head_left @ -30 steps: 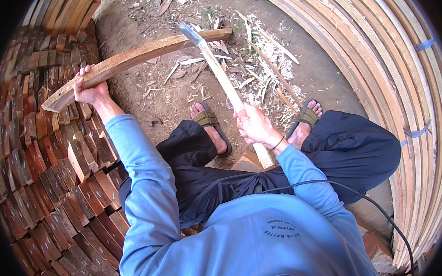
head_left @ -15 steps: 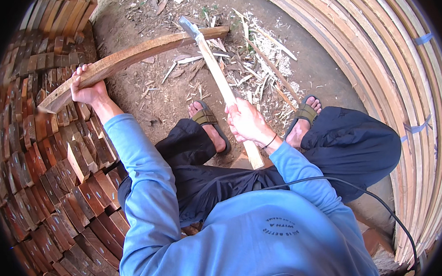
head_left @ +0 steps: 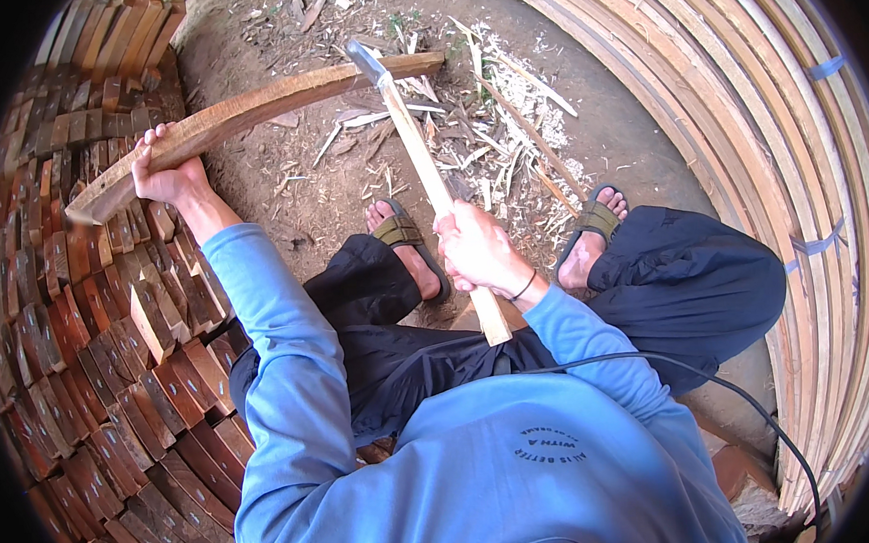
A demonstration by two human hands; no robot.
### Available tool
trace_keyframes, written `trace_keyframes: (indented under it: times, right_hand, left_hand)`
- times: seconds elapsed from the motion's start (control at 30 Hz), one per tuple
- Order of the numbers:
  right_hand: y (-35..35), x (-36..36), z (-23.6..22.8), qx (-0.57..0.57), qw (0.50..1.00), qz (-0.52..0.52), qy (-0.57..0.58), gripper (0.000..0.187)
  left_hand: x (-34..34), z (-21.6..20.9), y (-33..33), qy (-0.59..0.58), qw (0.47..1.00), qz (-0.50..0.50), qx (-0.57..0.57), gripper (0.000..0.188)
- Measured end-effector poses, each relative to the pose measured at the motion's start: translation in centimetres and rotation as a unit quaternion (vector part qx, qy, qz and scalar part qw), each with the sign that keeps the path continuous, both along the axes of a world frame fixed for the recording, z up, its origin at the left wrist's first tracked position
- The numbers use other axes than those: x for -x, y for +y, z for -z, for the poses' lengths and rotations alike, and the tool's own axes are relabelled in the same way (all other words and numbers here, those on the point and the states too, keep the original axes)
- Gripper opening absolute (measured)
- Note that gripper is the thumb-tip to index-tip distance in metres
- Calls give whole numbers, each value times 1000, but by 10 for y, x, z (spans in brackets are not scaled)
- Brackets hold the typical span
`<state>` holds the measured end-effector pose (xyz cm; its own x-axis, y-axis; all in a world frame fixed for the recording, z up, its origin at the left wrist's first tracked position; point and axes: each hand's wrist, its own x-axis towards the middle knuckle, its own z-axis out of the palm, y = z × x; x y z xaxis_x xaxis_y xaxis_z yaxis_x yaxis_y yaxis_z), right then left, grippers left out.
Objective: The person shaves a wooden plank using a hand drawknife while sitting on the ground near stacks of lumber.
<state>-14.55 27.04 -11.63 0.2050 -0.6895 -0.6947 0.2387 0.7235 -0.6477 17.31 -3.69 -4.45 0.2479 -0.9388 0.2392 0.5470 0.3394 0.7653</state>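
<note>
My left hand point(head_left: 169, 172) is closed around the near-left end of a long wooden plank point(head_left: 259, 102), thumb and fingers on opposite sides. The plank slants from the stacked wood at left to its far end over the ground, and its edge looks curved. My right hand point(head_left: 478, 250) grips the pale, squared wooden handle of a hatchet point(head_left: 413, 135) low down, with a short length of handle below the fist. Its narrow steel head lies across the plank near the far end in this view; whether it touches the wood I cannot tell.
Stacked cut wood pieces point(head_left: 126, 386) fill the left side. Long bundled wooden strips point(head_left: 740, 108), tied with blue bands, curve along the right. Shavings and splinters point(head_left: 505, 120) litter the dirt between my sandalled feet. A black cable point(head_left: 715, 375) crosses my right side.
The plank and my left hand have shifted slightly left. The hatchet has moved a little left and nearer to me, still in my right hand.
</note>
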Motion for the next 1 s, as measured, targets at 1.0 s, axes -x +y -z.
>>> trace_keyframes:
  times: [1.0]
  right_hand:
    - [-23, 30, 3, -15, 983, 115, -144, 18]
  left_hand:
    - [174, -58, 33, -157, 972, -43, 167, 13]
